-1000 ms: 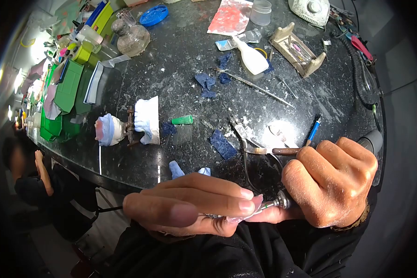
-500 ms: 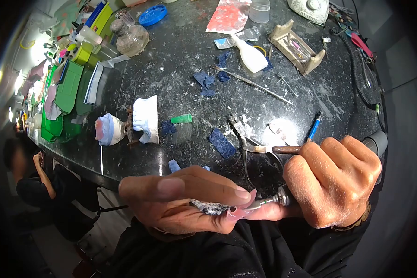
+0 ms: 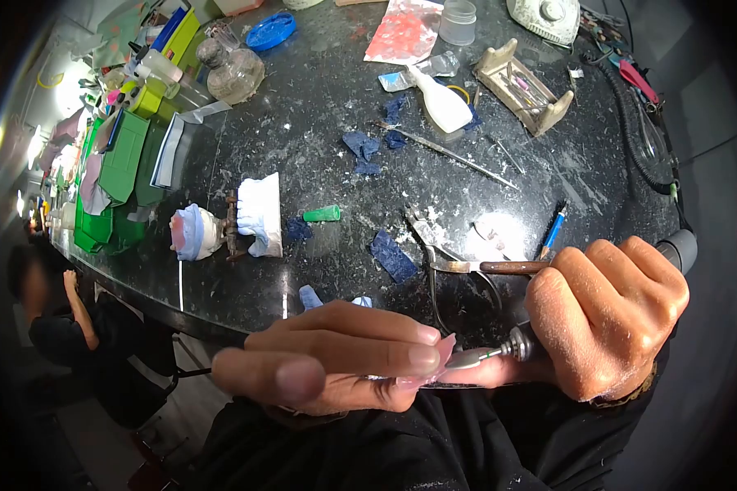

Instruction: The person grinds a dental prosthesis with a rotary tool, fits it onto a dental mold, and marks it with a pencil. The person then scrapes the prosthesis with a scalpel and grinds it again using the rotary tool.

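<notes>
My left hand (image 3: pixel 336 348) pinches a small, thin pink denture-like plate (image 3: pixel 445 347) between its fingertips. Fingers cover most of it, so its full shape is hidden. In my right fist (image 3: pixel 610 319) is a rotary handpiece (image 3: pixel 519 344), its metal nose pointing left. The pale, rounded bur (image 3: pixel 465 358) at its tip sits right against the pink plate; whether it touches, I cannot tell. My right thumb stretches left beneath the bur towards the left fingertips. Just beyond the right knuckles lie a brown-handled knife (image 3: pixel 508 267) and metal pliers (image 3: pixel 434 254).
A plaster dental model on an articulator (image 3: pixel 231 225) stands at the left of the black bench (image 3: pixel 319 139). Behind are a white bottle (image 3: pixel 444 102), a wooden stand (image 3: pixel 520 86) and a glass burner (image 3: pixel 233 74). Green bins (image 3: pixel 123 159) line the left side. Another person (image 3: pixel 82 327) sits far left.
My right hand and the handpiece have shifted slightly right. My left fingers have moved and now cover more of the pink plate, which has turned a little.
</notes>
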Demonstrator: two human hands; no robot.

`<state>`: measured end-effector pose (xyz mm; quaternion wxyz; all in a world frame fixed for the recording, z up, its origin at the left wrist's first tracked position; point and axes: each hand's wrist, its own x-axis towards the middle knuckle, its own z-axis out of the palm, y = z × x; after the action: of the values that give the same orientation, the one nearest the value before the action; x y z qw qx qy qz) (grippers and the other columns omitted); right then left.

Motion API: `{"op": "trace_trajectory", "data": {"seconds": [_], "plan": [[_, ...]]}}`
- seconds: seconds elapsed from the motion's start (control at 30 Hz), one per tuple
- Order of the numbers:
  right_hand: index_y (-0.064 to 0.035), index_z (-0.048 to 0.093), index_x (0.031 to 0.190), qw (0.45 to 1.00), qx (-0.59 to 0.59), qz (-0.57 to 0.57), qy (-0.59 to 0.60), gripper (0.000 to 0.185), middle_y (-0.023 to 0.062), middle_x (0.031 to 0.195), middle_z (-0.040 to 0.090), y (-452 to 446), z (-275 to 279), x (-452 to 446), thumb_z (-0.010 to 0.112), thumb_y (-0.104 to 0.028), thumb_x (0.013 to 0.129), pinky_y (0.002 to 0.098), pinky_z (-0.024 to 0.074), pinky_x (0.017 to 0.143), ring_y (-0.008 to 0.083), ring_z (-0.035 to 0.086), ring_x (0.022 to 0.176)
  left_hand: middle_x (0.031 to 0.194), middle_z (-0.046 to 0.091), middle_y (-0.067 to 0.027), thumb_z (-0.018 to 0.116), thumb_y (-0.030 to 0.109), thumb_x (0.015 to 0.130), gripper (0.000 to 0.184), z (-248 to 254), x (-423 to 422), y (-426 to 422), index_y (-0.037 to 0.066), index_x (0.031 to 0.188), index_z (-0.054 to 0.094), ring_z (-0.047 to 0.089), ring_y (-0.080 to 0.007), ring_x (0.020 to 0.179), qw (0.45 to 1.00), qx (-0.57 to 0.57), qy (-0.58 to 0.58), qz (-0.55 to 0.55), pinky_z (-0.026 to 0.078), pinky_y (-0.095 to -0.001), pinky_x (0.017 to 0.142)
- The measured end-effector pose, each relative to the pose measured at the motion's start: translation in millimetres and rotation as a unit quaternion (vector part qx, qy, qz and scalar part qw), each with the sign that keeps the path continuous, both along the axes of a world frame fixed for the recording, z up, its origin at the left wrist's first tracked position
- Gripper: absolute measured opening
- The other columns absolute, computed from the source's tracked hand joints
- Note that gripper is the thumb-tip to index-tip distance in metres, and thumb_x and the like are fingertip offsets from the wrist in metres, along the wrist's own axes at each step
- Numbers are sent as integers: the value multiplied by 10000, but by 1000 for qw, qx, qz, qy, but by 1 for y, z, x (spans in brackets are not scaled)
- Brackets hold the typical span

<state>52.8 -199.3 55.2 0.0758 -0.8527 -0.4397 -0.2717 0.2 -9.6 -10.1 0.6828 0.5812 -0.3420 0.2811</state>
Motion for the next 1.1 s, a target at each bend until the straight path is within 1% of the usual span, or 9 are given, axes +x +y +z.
{"op": "trace_trajectory", "data": {"seconds": [0.07, 0.2, 0.4, 0.7, 0.9, 0.97, 1.0, 1.07, 1.1], "plan": [[-70, 446, 509, 1000, -8, 1, 3, 643, -20, 455, 348, 0, 2, 0, 641, -683, 535, 250, 184, 397, 97, 306, 368, 933, 594, -306, 747, -147, 591, 680, -2, 0, -4, -14, 1141, 370, 651, -352, 821, 999, -23, -24, 35, 582, -389, 639], [-77, 420, 509, 999, -19, 10, 27, 611, -14, 461, 353, 3, 3, -2, 637, -644, 579, 254, 187, 395, 104, 298, 373, 911, 589, -327, 726, -140, 622, 648, 2, 0, 4, -2, 1131, 349, 642, -392, 826, 1000, 10, -25, 2, 576, -438, 674], [-80, 406, 515, 999, -18, 15, 45, 599, -11, 475, 364, 5, 1, -3, 611, -632, 628, 256, 184, 393, 107, 294, 377, 935, 578, -341, 693, -172, 634, 624, 3, -1, 11, 8, 1126, 353, 631, -425, 853, 999, 22, -11, -38, 570, -464, 682], [-87, 386, 504, 999, -27, 27, 32, 593, -14, 461, 341, 3, 0, -1, 561, -619, 698, 256, 173, 388, 100, 280, 372, 904, 586, -337, 710, -174, 601, 683, 1, -1, 9, 15, 1133, 325, 637, -422, 837, 999, 24, -20, -27, 575, -464, 666], [-92, 372, 505, 999, -23, 32, 34, 576, -15, 464, 331, 3, 1, 0, 554, -597, 712, 252, 176, 384, 100, 286, 372, 886, 586, -345, 705, -174, 603, 646, -1, 0, 4, -7, 1102, 331, 643, -417, 818, 999, 8, -38, -4, 576, -462, 663], [-93, 370, 505, 999, -18, 32, 39, 568, -14, 469, 330, 4, -1, -1, 556, -591, 706, 252, 179, 382, 100, 292, 374, 877, 592, -291, 724, -125, 623, 743, 0, 1, 8, 42, 1187, 271, 642, -378, 786, 998, 54, -37, 1, 583, -419, 644], [-94, 370, 506, 998, -18, 35, 41, 565, -13, 472, 333, 4, -2, -1, 559, -589, 703, 252, 181, 382, 100, 296, 376, 871, 598, -235, 746, -76, 641, 851, 0, 0, 12, 95, 1279, 210, 641, -339, 756, 995, 98, -31, 9, 589, -376, 626], [-97, 370, 507, 998, -19, 43, 43, 559, -12, 478, 344, 3, -2, -2, 565, -585, 696, 252, 183, 380, 98, 305, 380, 864, 604, -184, 765, -37, 654, 948, 1, 0, 15, 144, 1358, 157, 639, -302, 730, 989, 145, -20, 15, 596, -334, 612], [-98, 370, 507, 998, -22, 43, 45, 557, -12, 481, 354, 3, -2, -3, 567, -583, 697, 251, 183, 380, 97, 307, 380, 864, 604, -188, 764, -47, 651, 937, 3, 0, 15, 141, 1346, 166, 639, -304, 734, 989, 150, -16, 14, 595, -335, 617]]}}
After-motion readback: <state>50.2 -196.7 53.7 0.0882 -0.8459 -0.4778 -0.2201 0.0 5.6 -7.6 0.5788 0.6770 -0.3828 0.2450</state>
